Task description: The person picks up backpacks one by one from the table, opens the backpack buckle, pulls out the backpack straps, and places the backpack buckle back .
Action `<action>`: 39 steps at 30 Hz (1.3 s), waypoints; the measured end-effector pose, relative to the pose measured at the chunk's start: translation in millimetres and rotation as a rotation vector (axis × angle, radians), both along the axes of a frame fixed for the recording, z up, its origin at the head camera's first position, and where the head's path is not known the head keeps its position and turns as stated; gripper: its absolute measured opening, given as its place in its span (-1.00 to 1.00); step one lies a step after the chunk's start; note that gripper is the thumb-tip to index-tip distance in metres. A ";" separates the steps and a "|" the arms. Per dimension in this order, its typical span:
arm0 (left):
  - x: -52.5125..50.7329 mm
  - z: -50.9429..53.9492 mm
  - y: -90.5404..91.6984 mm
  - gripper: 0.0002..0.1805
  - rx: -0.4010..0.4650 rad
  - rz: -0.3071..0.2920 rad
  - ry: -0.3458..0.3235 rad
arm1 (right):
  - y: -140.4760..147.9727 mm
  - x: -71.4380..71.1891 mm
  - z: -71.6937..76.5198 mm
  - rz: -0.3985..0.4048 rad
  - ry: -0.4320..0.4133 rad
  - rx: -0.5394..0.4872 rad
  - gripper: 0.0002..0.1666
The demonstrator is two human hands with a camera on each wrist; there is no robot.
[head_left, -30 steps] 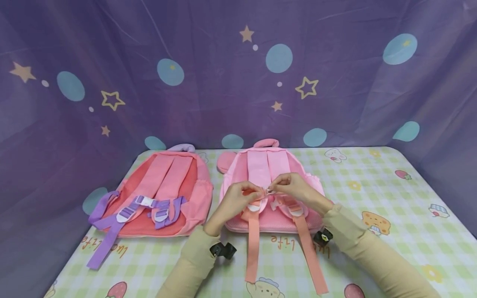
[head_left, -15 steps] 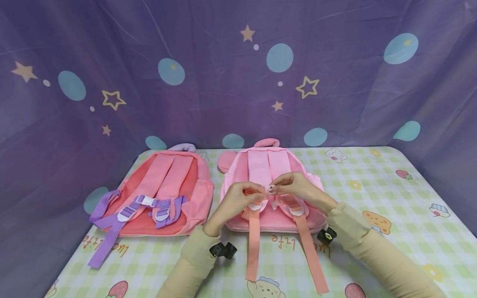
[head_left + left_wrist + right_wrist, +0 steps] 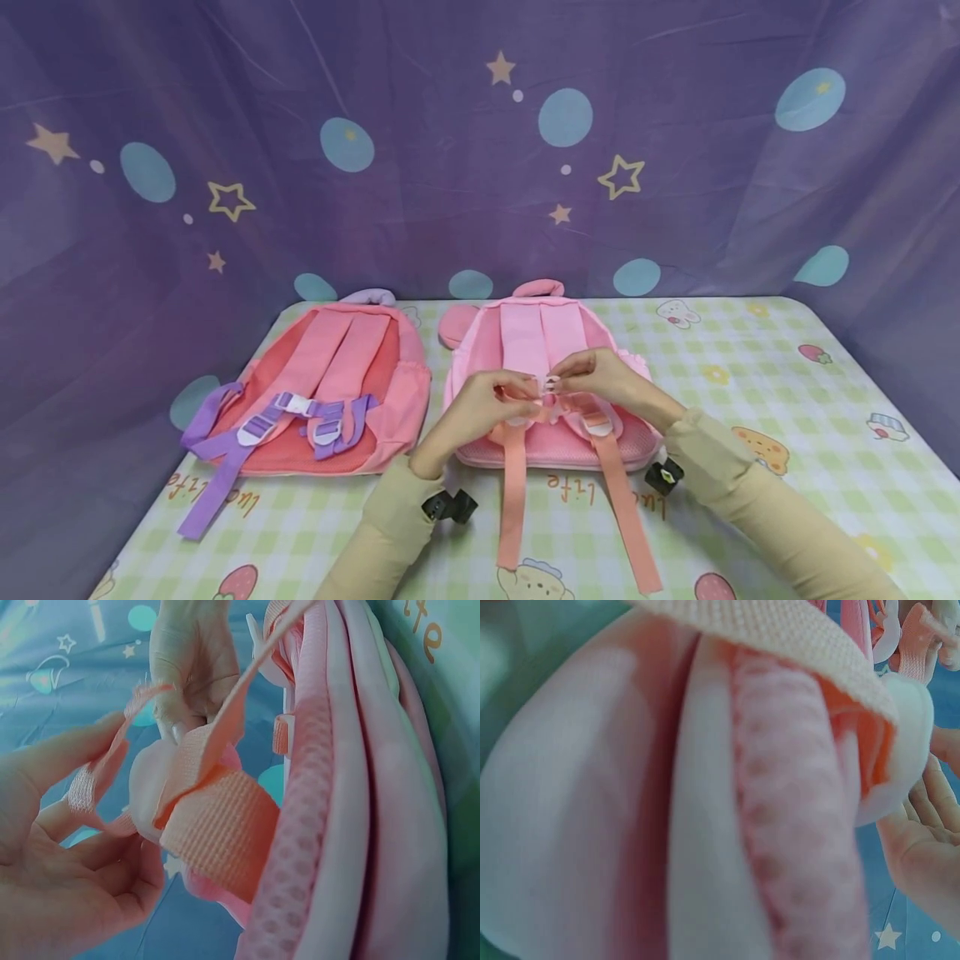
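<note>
A light pink backpack [image 3: 480, 367] lies in the middle of the table with its shoulder straps facing up. My left hand [image 3: 476, 410] pinches a narrow orange webbing strap [image 3: 94, 776] between thumb and fingers, near the backpack's lower middle. Right across from it, my right hand [image 3: 606, 380] pinches a small whitish buckle piece [image 3: 552, 383], partly covered by the fingertips. The two hands' fingertips are close together. White strap adjusters [image 3: 598, 427] hold two long orange strap tails [image 3: 626, 517], which hang toward the front. In the right wrist view, backpack fabric blocks most of the work.
To the left lies a coral backpack [image 3: 412, 408] with purple straps and a white buckle [image 3: 298, 405]. A checked cloth [image 3: 750, 375] covers the table. A purple curtain [image 3: 420, 217] stands behind it. Each wrist wears a small black camera [image 3: 450, 505].
Both hands have shifted slightly to the right. The left thumb has dropped away from its fingers, showing more orange webbing between them. The right hand keeps its pinch.
</note>
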State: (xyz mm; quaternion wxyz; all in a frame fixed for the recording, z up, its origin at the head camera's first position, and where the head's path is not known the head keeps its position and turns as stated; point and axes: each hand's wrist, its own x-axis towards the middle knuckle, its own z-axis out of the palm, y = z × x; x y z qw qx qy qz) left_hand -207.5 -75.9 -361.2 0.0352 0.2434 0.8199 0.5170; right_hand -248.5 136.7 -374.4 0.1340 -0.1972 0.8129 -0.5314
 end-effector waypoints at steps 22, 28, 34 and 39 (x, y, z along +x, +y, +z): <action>-12.5 -10.3 0.9 -0.80 -0.034 -0.019 0.033 | 6.2 2.5 -10.1 0.033 0.094 -0.016 -0.81; -21.3 -14.3 5.8 -0.86 -0.071 0.036 0.080 | 6.2 3.5 -11.0 0.026 0.113 -0.014 -0.81; -27.7 -17.4 11.0 -0.86 -0.170 0.047 0.146 | 6.1 4.4 -11.8 0.031 0.136 -0.003 -0.81; -32.8 -20.2 12.6 -0.87 -0.266 0.023 0.250 | 6.4 5.3 -11.8 0.042 0.144 -0.007 -0.81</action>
